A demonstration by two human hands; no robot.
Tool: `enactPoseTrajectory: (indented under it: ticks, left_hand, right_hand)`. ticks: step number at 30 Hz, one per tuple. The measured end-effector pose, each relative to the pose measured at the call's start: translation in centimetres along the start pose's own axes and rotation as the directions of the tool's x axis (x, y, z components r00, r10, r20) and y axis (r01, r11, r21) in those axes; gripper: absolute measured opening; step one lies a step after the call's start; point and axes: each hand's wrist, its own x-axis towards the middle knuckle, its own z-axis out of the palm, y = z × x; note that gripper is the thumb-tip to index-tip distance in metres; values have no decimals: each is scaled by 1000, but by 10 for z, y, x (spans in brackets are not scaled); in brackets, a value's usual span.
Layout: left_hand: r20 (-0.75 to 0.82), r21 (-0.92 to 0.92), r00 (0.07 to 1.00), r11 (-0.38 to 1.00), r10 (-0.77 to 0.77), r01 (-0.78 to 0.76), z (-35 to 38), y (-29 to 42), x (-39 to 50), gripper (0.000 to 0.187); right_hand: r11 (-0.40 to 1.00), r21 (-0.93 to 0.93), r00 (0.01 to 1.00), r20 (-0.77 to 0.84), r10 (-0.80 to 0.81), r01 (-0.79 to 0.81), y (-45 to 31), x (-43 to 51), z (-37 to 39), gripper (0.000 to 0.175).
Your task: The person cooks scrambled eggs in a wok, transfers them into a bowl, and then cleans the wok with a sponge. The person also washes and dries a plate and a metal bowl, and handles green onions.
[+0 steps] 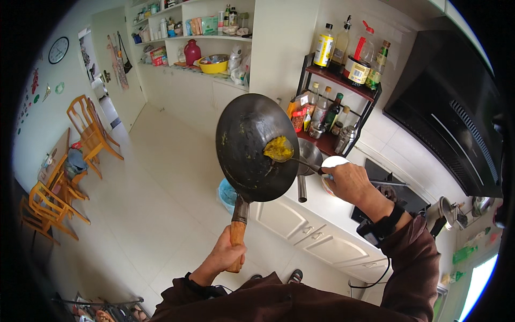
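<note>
My left hand (223, 254) grips the wooden handle (237, 237) of a dark wok (253, 133), which is held up above the floor in front of me. In my right hand (351, 181) is a metal ladle or spatula (306, 164), its head inside the wok by the right rim. Yellow cooked food, perhaps egg, (278, 149) sits on that head. Small yellow bits cling to the wok's inner surface. Below my right hand, partly hidden by it, a white bowl (334, 162) stands on the counter.
Beside the bowl is a metal saucepan (309, 155). A rack (342, 80) of bottles and jars stands behind it on the counter. To the right are a black gas hob (396, 185) and a range hood (446, 112). A blue bin (227, 193) is on the floor under the wok.
</note>
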Motion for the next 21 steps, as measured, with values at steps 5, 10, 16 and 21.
enactPoseTrajectory:
  ticks: [5, 10, 16, 21]
  left_hand:
    - [57, -55, 998, 998, 13, -10, 5, 3, -12, 41]
    - [50, -60, 998, 998, -30, 33, -1, 11, -16, 43]
    - [94, -78, 995, 996, -22, 30, -11, 9, -22, 47]
    - [155, -93, 988, 995, -21, 35, -8, 5, -29, 49]
  right_hand:
    - [999, 50, 995, -104, -1, 6, 1, -5, 18, 34]
    - [991, 121, 991, -132, -36, 53, -7, 11, 6, 31]
    - [987, 157, 991, 122, -53, 34, 23, -24, -48, 25]
    - [982, 178, 998, -33, -55, 60, 10, -28, -23, 25]
